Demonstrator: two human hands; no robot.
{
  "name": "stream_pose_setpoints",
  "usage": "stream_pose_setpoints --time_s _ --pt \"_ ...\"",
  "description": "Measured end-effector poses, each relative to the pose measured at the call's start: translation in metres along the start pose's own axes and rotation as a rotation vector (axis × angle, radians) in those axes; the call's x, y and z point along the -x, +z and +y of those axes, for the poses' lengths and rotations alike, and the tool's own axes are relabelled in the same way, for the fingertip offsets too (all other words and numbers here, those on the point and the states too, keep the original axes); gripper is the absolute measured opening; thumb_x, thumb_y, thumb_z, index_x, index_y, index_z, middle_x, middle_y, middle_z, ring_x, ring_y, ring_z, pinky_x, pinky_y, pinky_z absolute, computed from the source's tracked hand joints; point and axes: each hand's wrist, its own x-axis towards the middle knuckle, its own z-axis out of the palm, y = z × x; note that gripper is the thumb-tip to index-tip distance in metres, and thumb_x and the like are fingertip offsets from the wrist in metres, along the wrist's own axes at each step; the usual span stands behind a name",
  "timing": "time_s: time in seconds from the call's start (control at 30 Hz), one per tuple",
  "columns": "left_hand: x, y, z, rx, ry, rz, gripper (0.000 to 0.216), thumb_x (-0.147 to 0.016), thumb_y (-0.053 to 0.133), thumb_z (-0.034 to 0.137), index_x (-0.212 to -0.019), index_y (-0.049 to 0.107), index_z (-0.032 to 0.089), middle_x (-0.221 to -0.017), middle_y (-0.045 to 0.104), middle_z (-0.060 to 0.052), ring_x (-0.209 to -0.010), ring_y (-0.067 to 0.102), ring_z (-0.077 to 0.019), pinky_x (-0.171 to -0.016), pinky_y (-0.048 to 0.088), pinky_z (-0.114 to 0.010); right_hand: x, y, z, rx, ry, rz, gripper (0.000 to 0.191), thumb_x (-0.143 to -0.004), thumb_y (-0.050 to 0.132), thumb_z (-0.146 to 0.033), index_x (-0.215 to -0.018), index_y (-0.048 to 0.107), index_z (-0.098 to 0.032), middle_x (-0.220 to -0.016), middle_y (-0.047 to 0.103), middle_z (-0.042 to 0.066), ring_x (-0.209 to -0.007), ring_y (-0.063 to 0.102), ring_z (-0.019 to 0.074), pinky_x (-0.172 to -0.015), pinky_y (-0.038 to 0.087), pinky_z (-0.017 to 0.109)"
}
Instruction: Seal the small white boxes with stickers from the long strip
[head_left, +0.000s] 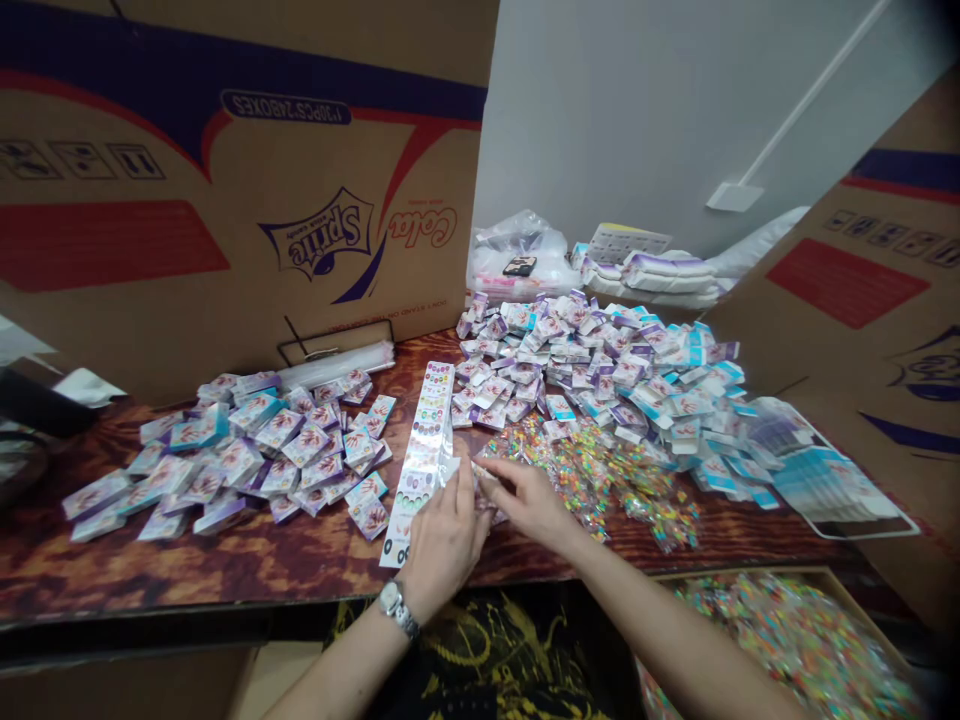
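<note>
My left hand (pixel 446 535), with a silver watch on its wrist, lies over the right side of a long sticker strip (pixel 425 440). Its fingers are close together and bent round something small and whitish, mostly hidden. From the right, my right hand (pixel 531 503) meets it, thumb and forefinger pinched at the same spot. What exactly the fingers hold cannot be made out. Just beyond and right of my hands lie clear packets of colourful candy (pixel 592 465). Small white, purple and blue boxes (pixel 566 350) are heaped behind them.
More small boxes (pixel 277 440) lie piled on the left. Large cartons (pixel 225 240) stand at the back left and on the right (pixel 862 300). Flat printed card sheets (pixel 817 465) lie at right. Below the table edge, a carton holds candy packets (pixel 802 640).
</note>
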Motion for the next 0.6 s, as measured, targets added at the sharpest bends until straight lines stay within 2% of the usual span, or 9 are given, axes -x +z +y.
stream_pose_setpoints --time_s 0.03,0.1,0.13,0.2,0.27,0.33,0.4,0.5,0.6 --pt "-0.001 -0.002 0.000 0.004 0.005 0.060 0.066 -0.088 0.045 0.030 -0.141 0.010 0.010 -0.126 0.048 -0.021 -0.111 0.052 -0.0290 -0.086 0.049 -0.040 -0.013 -0.004 0.003 -0.062 0.044 0.042 0.032 -0.084 0.053 -0.035 -0.112 0.064 -0.022 -0.103 0.068 0.005 -0.094 0.063 0.0223 -0.084 0.050 0.038" --pt "-0.001 -0.003 0.000 0.042 0.025 0.158 0.066 -0.088 0.047 0.032 -0.140 0.014 0.009 -0.136 0.037 -0.023 -0.126 0.037 -0.0316 -0.097 0.041 -0.044 -0.038 -0.012 0.008 -0.238 0.148 0.220 0.042 -0.083 0.053 -0.040 -0.121 0.056 -0.021 -0.105 0.067 0.005 -0.089 0.064 0.0203 -0.079 0.052 0.036" --pt "-0.001 -0.003 0.000 0.072 0.036 0.168 0.063 -0.088 0.047 0.031 -0.139 0.017 0.010 -0.135 0.038 -0.022 -0.126 0.036 -0.0308 -0.099 0.039 -0.045 -0.047 -0.015 0.011 -0.333 0.173 0.300 0.049 -0.083 0.052 -0.040 -0.129 0.049 -0.022 -0.109 0.065 0.006 -0.087 0.065 0.0185 -0.077 0.053 0.034" --pt "0.003 0.002 0.000 0.122 0.053 0.082 0.051 -0.089 0.044 0.025 -0.135 0.025 0.012 -0.127 0.047 -0.019 -0.117 0.046 -0.0268 -0.094 0.044 -0.042 -0.054 -0.019 0.017 -0.413 0.198 0.356 0.058 -0.083 0.052 -0.040 -0.137 0.036 -0.024 -0.116 0.060 0.007 -0.084 0.065 0.0160 -0.073 0.054 0.031" --pt "0.007 0.011 0.001 0.113 0.063 -0.092 0.043 -0.088 0.044 0.019 -0.129 0.035 0.012 -0.115 0.055 -0.015 -0.102 0.055 -0.0237 -0.085 0.050 -0.038 -0.043 -0.019 0.026 -0.289 0.198 0.266 0.054 -0.083 0.052 -0.039 -0.133 0.041 -0.024 -0.114 0.061 0.007 -0.080 0.065 0.0157 -0.068 0.053 0.029" --pt "0.010 0.022 0.002 0.028 0.070 -0.244 0.041 -0.084 0.047 0.014 -0.125 0.039 0.011 -0.108 0.057 -0.014 -0.094 0.058 -0.0228 -0.077 0.053 -0.035 -0.018 -0.014 0.036 -0.009 0.201 0.112 0.038 -0.083 0.052 -0.037 -0.118 0.057 -0.021 -0.099 0.067 0.006 -0.075 0.065 0.0167 -0.067 0.051 0.028" --pt "0.011 0.031 0.005 -0.094 0.072 -0.321 0.043 -0.082 0.048 0.009 -0.124 0.040 0.009 -0.105 0.057 -0.014 -0.092 0.059 -0.0227 -0.071 0.054 -0.032 0.011 -0.006 0.047 0.261 0.225 0.014 0.026 -0.083 0.052 -0.033 -0.103 0.065 -0.022 -0.084 0.070 0.004 -0.074 0.065 0.0185 -0.070 0.048 0.029" --pt "0.008 0.042 0.007 -0.211 0.065 -0.350 0.042 -0.080 0.045 0.002 -0.122 0.042 0.008 -0.104 0.057 -0.015 -0.091 0.060 -0.0227 -0.065 0.055 -0.030 0.044 0.010 0.058 0.379 0.304 0.036 0.024 -0.081 0.052 -0.027 -0.099 0.066 -0.022 -0.081 0.070 0.005 -0.077 0.065 0.0214 -0.073 0.044 0.029" --pt "0.004 0.048 0.009 -0.248 0.059 -0.356 0.038 -0.081 0.043 0.000 -0.119 0.044 0.006 -0.102 0.057 -0.016 -0.088 0.060 -0.0231 -0.063 0.055 -0.031 0.056 0.023 0.063 0.362 0.364 0.109 0.028 -0.080 0.050 -0.026 -0.104 0.065 -0.021 -0.087 0.070 0.007 -0.083 0.064 0.0227 -0.075 0.043 0.029"
